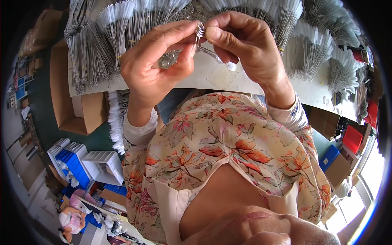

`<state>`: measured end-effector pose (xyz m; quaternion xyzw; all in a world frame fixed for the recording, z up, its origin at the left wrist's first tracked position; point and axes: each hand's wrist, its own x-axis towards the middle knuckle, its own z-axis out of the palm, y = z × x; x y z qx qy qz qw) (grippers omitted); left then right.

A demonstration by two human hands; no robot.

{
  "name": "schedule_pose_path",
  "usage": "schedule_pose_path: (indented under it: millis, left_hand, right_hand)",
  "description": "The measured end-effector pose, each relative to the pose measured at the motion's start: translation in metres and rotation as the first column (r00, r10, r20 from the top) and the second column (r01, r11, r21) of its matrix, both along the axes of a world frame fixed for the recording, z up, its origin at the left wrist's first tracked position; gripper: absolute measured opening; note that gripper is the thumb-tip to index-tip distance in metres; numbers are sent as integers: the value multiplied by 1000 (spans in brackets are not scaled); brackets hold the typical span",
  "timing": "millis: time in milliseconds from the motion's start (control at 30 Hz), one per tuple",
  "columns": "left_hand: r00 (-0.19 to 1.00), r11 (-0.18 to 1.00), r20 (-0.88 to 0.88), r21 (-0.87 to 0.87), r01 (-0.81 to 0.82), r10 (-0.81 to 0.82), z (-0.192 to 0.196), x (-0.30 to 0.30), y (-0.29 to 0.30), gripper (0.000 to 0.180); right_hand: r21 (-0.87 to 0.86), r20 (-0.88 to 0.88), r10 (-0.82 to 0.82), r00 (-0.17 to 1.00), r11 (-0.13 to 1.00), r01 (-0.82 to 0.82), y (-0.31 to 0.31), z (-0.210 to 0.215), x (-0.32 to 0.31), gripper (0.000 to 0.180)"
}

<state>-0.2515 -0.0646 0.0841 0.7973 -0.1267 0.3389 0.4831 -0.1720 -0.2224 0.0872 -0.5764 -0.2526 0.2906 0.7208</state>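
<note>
Both hands raised over the desk: left hand & right hand pinch a small metal spring ring btwn fingertips, left also cupping more rings, w/ bundled wire pieces fanned behind.

A single wide fisheye view is taken from the wearer's head, pointed steeply down along the chest. The raised left hand and right hand are seen very close, before a white worktable. Straight edges are bent near the dark rim.
</note>
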Motion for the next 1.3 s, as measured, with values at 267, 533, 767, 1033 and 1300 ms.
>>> schedule_pose_path:
  millis: [267, 533, 767, 1033, 1300]
  left_hand:
    - [998, 1000, 65, -5, 28, -28, -4, 7, 3, 28]
    - [991, 968, -43, -222, 116, -128, 3, -1, 4, 26]
    - [957, 963, -137, -112, 243, -257, 10, 8, 17, 20]
    - [823, 728, -316, -666, 162, -472, 2, 10, 10, 16]
    - [766, 664, -348, -736, 133, -540, 21, 7, 4, 16]
  right_hand:
    - [31, 16, 49, 999, 998, -49, -1, 7, -2, 13]
    - [-70, 147, 57, 988, 996, -47, -4, 7, -6, 15]
    - [-12, -65, 131, 989, 991, -132, -7, 6, -5, 15]
    - [-79, 72, 61, 996, 995, -56, -10, 2, -3, 18]
    - [20, -16, 99, 995, 995, -99, -20, 6, -1, 15]
